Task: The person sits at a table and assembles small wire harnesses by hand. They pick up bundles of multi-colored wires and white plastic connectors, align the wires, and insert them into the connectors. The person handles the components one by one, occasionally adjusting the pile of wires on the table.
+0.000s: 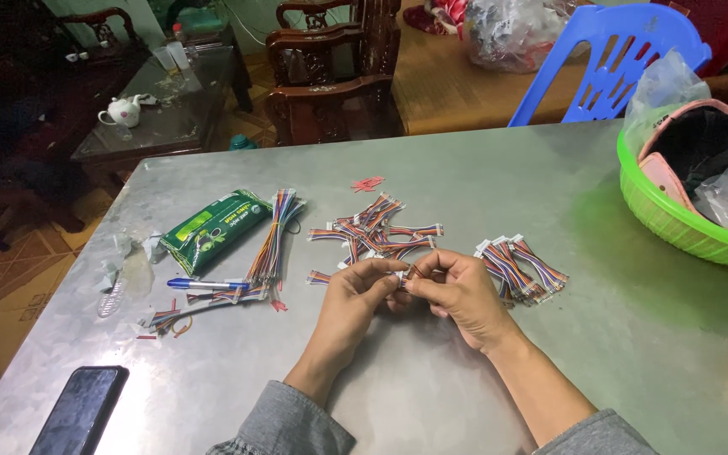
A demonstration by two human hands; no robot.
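My left hand (355,291) and my right hand (458,286) meet over the middle of a grey metal table (431,379). Both pinch one short multicoloured wire piece with a white connector (402,275) between their fingertips. Just beyond my hands lies a loose pile of similar short wire pieces (377,227). To the right of my right hand sits a neat stack of the same pieces (520,268). A long bundle of multicoloured wires (271,240) lies to the left of my left hand.
A green packet (212,229), a blue pen (204,285) and paper scraps lie at the left. A black phone (82,409) rests at the near left corner. A green basket (676,223) holding bags stands at the right edge. Chairs and a low table stand beyond.
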